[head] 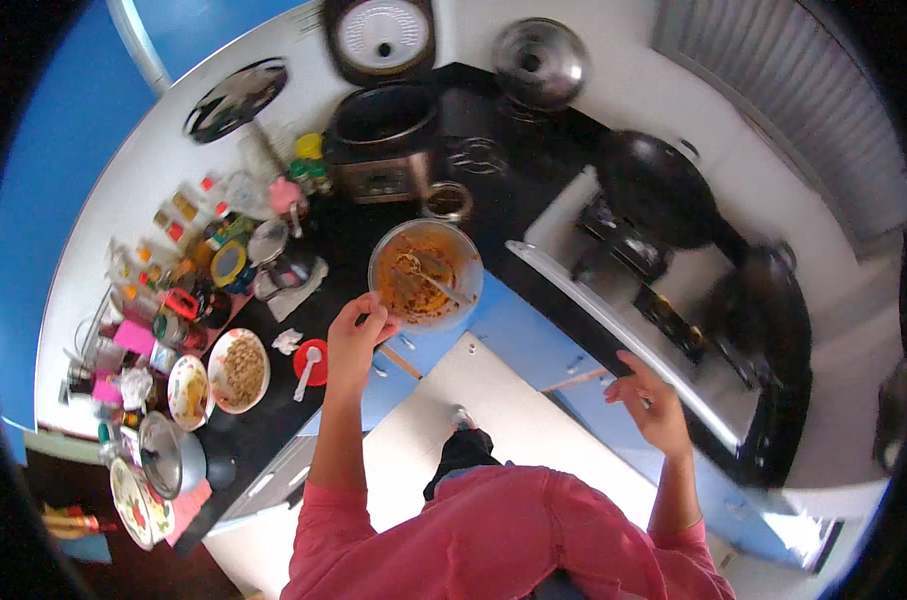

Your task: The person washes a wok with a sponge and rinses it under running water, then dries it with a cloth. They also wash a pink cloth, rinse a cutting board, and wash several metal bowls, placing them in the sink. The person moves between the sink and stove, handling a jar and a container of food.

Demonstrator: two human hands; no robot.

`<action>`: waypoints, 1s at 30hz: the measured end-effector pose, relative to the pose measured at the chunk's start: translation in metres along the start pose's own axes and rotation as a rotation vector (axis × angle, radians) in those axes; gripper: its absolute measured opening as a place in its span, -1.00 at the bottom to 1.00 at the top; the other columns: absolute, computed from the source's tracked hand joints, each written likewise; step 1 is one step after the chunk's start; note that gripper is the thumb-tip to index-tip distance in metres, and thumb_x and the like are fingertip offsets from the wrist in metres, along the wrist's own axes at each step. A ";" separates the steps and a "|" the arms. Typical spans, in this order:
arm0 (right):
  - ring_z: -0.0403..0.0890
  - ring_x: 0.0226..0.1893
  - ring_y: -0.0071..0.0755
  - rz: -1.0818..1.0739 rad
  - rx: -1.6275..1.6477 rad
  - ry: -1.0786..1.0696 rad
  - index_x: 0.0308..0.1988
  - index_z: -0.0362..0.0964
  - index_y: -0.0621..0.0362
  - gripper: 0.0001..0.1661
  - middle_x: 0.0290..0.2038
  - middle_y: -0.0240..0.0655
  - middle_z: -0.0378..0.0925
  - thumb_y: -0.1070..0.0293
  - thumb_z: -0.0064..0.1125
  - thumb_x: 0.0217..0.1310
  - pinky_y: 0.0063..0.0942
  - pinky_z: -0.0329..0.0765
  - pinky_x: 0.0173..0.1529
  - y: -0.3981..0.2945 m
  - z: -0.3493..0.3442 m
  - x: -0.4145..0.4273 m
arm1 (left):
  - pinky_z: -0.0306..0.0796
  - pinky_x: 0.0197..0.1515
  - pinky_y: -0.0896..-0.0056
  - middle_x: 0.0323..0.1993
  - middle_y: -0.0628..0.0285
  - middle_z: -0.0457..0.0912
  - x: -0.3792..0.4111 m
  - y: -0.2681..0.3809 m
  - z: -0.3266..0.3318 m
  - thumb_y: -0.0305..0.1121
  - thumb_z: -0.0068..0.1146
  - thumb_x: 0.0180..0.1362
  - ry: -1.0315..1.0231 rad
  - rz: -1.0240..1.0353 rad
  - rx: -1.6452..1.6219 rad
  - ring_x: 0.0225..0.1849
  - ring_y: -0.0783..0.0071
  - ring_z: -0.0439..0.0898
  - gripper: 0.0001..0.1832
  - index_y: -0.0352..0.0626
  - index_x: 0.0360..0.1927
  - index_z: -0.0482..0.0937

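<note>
My left hand (356, 334) grips the near left rim of a translucent plastic bowl (467, 259). Reddish-brown sauce or paste (416, 281) coats the bowl's inside, and a metal spoon (442, 287) leans in it. From above, the bowl overlaps the black counter's edge; whether it touches the counter I cannot tell. On the right, my right hand (652, 412) holds nothing, its fingers apart, in front of the white-edged gas stove (626, 319). Left of my left arm, a white spoon (309, 371) lies across a red lid or dish (320, 352).
A bowl of peanut-like pieces (243, 367), a bowl of yellowish food (189, 390) and a lidded pot (172, 454) stand left. Bottles and jars crowd the wall. A cooker (382, 142) with raised lid stands behind; a black wok (659, 187) is on the stove.
</note>
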State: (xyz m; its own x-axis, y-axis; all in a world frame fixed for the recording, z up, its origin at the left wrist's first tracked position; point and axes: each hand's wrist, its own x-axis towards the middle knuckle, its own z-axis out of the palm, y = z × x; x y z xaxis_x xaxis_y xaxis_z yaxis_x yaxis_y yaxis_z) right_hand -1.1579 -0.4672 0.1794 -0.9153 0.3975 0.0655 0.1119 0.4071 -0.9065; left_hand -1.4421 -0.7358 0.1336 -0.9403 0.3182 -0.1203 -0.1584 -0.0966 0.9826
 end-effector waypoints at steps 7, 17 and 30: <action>0.64 -0.30 -0.33 0.159 -0.012 0.267 0.15 0.21 0.26 -0.47 -0.33 -0.18 0.59 0.65 -0.10 0.14 -0.40 0.56 -0.17 0.021 -0.041 -0.187 | 0.53 -0.21 0.42 0.02 0.09 0.45 -0.117 0.011 0.119 -0.45 0.06 0.11 -0.584 -0.075 0.191 -0.30 0.36 0.62 -0.91 -0.25 -0.37 0.45; 0.54 -0.48 -0.42 0.508 -0.224 1.029 -0.09 0.46 0.12 -0.68 -0.47 -0.32 0.50 0.57 0.07 0.09 -0.50 0.48 -0.37 0.026 -0.082 -0.482 | 0.54 -0.26 0.52 -0.01 0.18 0.36 -0.382 -0.124 0.338 -0.51 0.06 0.11 -1.368 -0.312 0.241 -0.36 0.48 0.59 -0.93 -0.30 -0.40 0.44; 0.49 -0.24 -0.33 1.373 -0.891 0.594 -0.53 0.56 0.00 -0.91 -0.38 -0.33 0.51 0.35 0.11 -0.13 -0.39 0.31 -0.21 0.148 -0.184 -0.689 | 0.54 -0.36 0.53 -0.07 0.12 0.41 -0.691 -0.251 0.505 -0.53 0.09 0.04 -1.913 -0.209 0.391 -0.43 0.41 0.63 -0.89 -0.31 -0.49 0.40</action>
State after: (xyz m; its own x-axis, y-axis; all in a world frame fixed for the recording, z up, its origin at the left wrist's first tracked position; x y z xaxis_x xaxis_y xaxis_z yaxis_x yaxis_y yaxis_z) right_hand -0.4395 -0.5298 0.0768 0.2518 0.9521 -0.1734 0.9678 -0.2478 0.0450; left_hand -0.6009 -0.4548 0.0415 0.6287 0.7521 -0.1978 0.1112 0.1648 0.9800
